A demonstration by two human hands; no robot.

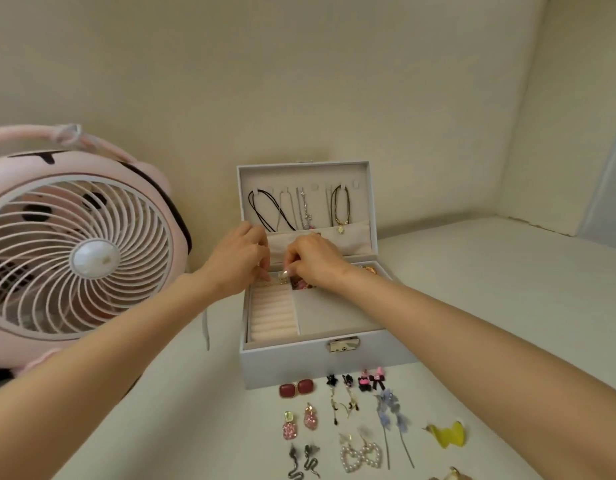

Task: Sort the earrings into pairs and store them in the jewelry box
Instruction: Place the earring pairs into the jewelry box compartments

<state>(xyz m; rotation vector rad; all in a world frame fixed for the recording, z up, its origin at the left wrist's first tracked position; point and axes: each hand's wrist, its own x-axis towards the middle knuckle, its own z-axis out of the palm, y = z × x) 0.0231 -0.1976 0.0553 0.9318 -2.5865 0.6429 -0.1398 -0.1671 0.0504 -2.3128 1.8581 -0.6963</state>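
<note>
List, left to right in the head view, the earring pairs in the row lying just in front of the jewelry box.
Dark red square studs → black flower drop earrings → pink-and-black bow earrings.

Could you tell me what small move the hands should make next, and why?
Probably seat the gold earring in the ring rolls and withdraw: left hand and right hand curl over it, and laid-out pairs wait before the jewelry box.
</note>
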